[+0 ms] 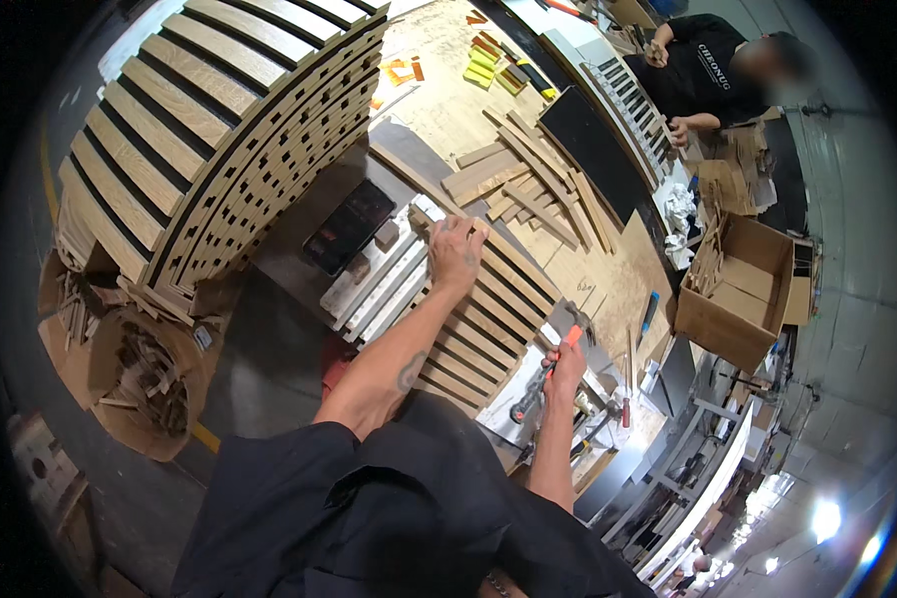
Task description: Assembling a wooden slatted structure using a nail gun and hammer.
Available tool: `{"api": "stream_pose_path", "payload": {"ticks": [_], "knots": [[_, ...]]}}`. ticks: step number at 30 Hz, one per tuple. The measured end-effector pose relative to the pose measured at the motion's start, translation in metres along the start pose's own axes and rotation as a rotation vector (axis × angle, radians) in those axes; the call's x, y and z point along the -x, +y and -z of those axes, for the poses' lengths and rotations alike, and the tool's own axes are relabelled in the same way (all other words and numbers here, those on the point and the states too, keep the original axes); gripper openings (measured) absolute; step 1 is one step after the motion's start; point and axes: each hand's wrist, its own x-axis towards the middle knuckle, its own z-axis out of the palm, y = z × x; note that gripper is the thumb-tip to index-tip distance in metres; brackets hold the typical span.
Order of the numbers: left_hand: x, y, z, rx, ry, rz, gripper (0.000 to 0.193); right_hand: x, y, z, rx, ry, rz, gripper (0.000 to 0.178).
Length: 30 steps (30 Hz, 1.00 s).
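My left hand [455, 251] reaches forward, its bent fingers closed on the end of a wooden slat at the far left corner of a slatted panel [503, 304]. This panel has light wood slats with dark gaps and lies in front of me on the bench. In my right hand [566, 371], at the panel's right end, is a hammer [572, 336] with an orange and dark handle. Its head is partly hard to make out. White rails [379, 289] with a small wood block [387, 235] sit left of my left hand.
Stacked slatted panels [259, 169] rise at left, above a bin of wood scraps [145, 374]. A dark tablet-like device [349, 227] lies beside the rails. Loose wood strips [538, 184] cover the far bench. A cardboard box [738, 289] stands at right; another person [708, 70] works beyond.
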Motion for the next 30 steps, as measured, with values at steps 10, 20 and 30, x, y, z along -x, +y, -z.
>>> {"api": "stream_pose_path", "payload": {"ticks": [10, 20, 30], "knots": [[-0.002, -0.003, 0.003, -0.010, 0.054, -0.043, 0.029, 0.009, -0.011, -0.001, 0.072, -0.061, -0.021, 0.010], [-0.002, -0.004, 0.007, 0.027, 0.009, -0.026, 0.045, 0.009, -0.002, 0.009, -0.012, 0.091, -0.017, 0.011], [-0.002, 0.003, 0.000, -0.014, 0.007, -0.006, 0.031, 0.012, -0.003, -0.002, -0.095, 0.095, -0.028, 0.011]]}}
